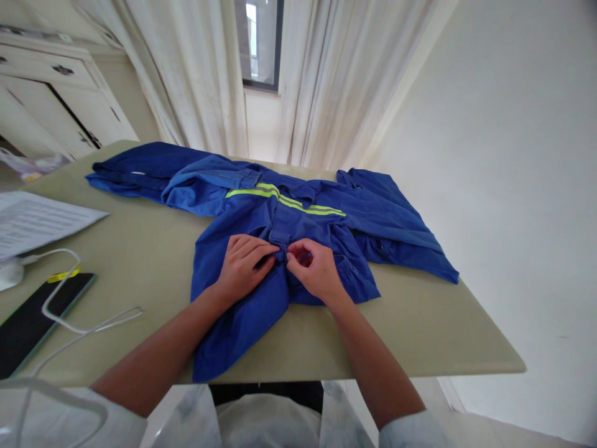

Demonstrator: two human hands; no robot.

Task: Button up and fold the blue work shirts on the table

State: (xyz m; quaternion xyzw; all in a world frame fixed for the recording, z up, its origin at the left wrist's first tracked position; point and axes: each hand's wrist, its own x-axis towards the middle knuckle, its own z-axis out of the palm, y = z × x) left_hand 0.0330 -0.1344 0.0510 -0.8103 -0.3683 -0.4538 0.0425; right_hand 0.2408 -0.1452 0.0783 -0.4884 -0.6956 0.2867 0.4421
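Cream curtains (200, 74) hang behind the table (466, 336), parted at a narrow window (261, 43). Pale wall (522, 186) at right; white cabinet (60, 93) at far left.

Blue jacket (321, 233) lies spread across the middle of the tabletop, collar side away from the person, lower edge toward the person. Yellow-green stripe (308, 208) crosses its chest. One sleeve runs out to the right; on the left, a cuff (249, 179) lies just by the stripe, with darker blue cloth beyond it.

Left hand (243, 264): palm down on the jacket, fingertips and thumb drawn to a narrow grip on cloth at the front centre. Right hand (318, 267): thumb and fingertips close together, pinching the same strip just beside the left fingertips. Whether a fastener sits between them: cannot tell, too small.

Left part of table: printed paper (41, 221), white cable (45, 305) looped over a flat black object (41, 326), yellow tag (60, 276) at its far end.
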